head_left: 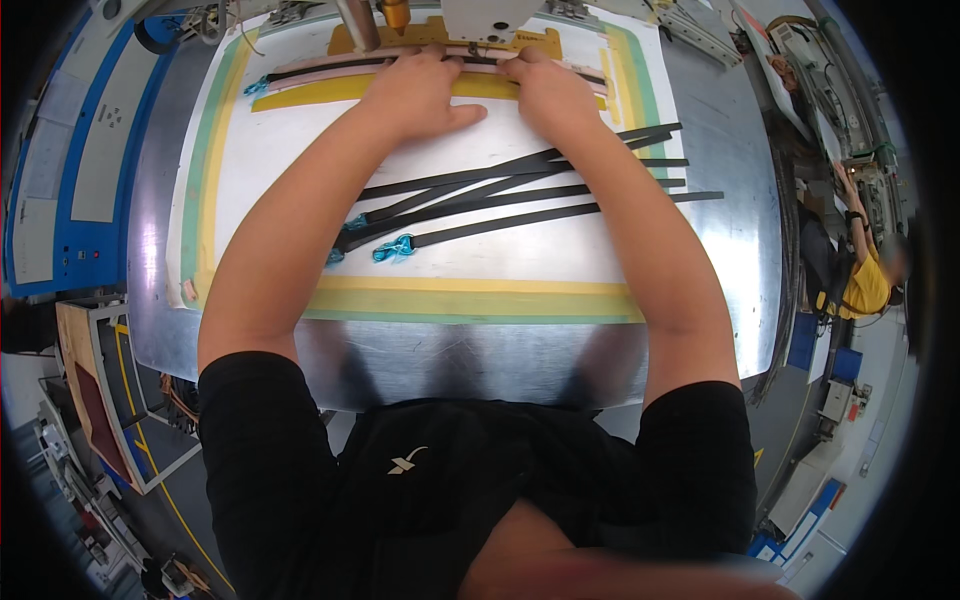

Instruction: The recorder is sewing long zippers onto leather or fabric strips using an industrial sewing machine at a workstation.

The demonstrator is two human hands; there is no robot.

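Observation:
My left hand (420, 95) rests its fingertips on a black strap (305, 70) laid along a pale pink strip inside a yellow jig (300, 96), thumb spread out on the white board. My right hand (545, 90) touches the same strap farther right, fingers bent and apart. A teal clip (256, 86) lies at the strap's left end. Just above my hands are a metal machine head (490, 18) and a brass-coloured cylinder (394, 16). Several loose black straps (500, 215) with teal clips (394, 249) lie across the board under my forearms.
The white board (260, 150) has taped borders and sits on a metal table (450, 370). A blue-and-white cabinet (65, 200) stands left, a framed cart (120, 390) below it. At right, a person in a yellow top (865, 285) works among equipment, an arm raised.

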